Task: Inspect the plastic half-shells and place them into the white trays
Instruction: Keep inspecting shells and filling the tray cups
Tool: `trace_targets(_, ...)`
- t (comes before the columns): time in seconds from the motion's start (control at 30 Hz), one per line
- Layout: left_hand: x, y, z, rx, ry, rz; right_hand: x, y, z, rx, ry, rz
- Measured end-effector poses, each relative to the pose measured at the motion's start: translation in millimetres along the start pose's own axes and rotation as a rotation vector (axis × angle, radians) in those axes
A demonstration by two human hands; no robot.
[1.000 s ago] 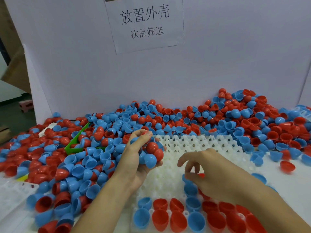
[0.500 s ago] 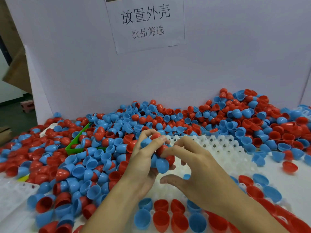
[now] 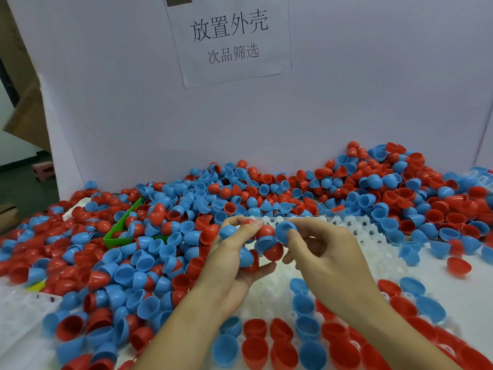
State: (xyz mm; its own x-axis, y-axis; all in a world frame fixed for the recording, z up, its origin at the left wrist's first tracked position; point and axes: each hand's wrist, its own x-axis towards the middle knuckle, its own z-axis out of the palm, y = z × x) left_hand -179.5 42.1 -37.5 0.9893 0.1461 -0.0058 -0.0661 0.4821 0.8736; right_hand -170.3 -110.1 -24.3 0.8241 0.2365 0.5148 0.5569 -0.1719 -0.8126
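Even, diffuse overhead lighting is provided; shadows are soft and faint. Mild glare is seen on the half-shells (image 3: 266,188). Straight lines are bowed by wide-angle distortion, and slight blur is present toward the lower corners.

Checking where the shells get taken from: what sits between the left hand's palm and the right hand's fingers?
In the head view, a clutch of blue and red half-shells, held by the left hand.

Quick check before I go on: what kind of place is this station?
Probably a factory sorting bench: a heap of red and blue half-shells against a white partition, a white tray partly filled, and a printed paper sign in Chinese taped above.
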Motion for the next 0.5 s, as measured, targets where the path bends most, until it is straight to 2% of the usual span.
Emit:
trace_targets(0.23,-1.0,-1.9,2.1,-0.003,-0.057,-0.031,-1.1,10.2,-0.4,0.021,0.094,0.071)
trace_targets(0.5,0.3,-2.8,1.2,0.015,-0.062,-0.005,-1.7,13.8,1.2,-0.142,0.136,0.021)
